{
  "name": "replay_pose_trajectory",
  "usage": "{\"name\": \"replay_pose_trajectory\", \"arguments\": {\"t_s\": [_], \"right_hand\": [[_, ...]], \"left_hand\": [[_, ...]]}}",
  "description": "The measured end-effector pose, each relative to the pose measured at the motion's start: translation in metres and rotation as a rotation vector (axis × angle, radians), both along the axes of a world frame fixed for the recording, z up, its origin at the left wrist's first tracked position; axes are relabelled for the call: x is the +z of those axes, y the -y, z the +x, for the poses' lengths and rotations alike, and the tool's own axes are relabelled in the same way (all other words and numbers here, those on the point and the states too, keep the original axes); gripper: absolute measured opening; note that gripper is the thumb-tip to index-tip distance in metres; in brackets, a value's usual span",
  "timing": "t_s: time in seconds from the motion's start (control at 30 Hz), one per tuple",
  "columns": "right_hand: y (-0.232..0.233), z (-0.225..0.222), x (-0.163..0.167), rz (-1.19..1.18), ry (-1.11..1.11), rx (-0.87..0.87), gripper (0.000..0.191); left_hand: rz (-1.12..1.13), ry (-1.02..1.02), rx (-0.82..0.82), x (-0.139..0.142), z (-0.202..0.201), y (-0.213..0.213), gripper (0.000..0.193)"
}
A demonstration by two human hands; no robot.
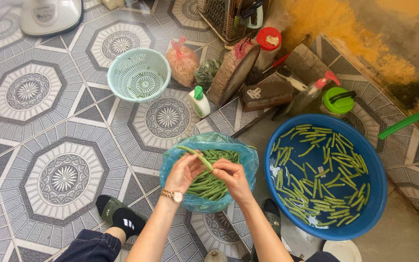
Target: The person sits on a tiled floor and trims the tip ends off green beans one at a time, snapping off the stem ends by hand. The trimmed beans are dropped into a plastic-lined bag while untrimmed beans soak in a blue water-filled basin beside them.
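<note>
green and slender, one long bean (196,157) sits across both hands above the blue plastic bag (241,160) of beans. its long axis runs on a diagonal, the free tip pointing up and to the left, the lower end down at the right where the hands meet. left hand (184,172), with a gold wristwatch (174,195) on the wrist, cups under the bean, fingers curled around its middle. right hand (231,175) pinches the lower end, thumb and fingers closed tight on it. more beans lie heaped in the bag right underneath, most lying on a slant.

just to the right, touching the bag's side, a big blue basin (370,160) holds water with cut bean pieces floating. above the bag on the tiled floor (49,126) stands a small white bottle with a green cap (200,101), and further left a pale green basket (139,74). a round wooden chopping block (233,72) leans behind the bottle. a black-socked foot in a sandal (120,216) rests at lower left. nothing lies between the hands and the basin.
</note>
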State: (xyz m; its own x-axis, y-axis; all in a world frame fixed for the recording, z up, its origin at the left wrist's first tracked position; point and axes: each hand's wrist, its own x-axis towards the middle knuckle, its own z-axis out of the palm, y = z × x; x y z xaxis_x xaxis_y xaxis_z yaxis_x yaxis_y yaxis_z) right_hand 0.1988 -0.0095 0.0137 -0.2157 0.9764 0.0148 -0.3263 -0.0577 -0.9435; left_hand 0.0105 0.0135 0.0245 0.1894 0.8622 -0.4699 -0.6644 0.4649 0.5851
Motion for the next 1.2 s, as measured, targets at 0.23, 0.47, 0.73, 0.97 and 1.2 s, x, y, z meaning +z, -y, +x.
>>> {"name": "replay_pose_trajectory", "arguments": {"t_s": [0.23, 0.47, 0.73, 0.97, 1.2], "right_hand": [[-0.009, 0.009, 0.003, 0.165, 0.359, -0.030, 0.012], [-0.020, 0.021, -0.011, 0.173, 0.688, -0.053, 0.033], [-0.014, 0.001, 0.007, -0.094, 0.296, 0.122, 0.035], [-0.011, 0.002, 0.015, 0.217, 0.699, -0.049, 0.026], [0.002, -0.034, 0.009, -0.296, -0.093, -0.405, 0.021]], "left_hand": [[-0.126, 0.195, -0.114, -0.013, 0.013, 0.008, 0.026], [0.178, -0.342, -0.180, 0.004, -0.007, 0.004, 0.027], [0.348, -0.587, -0.179, -0.010, 0.005, 0.009, 0.028], [0.230, -0.532, -0.151, -0.001, -0.005, 0.006, 0.026], [0.268, -0.365, 0.036, -0.006, 0.034, 0.015, 0.020]]}}
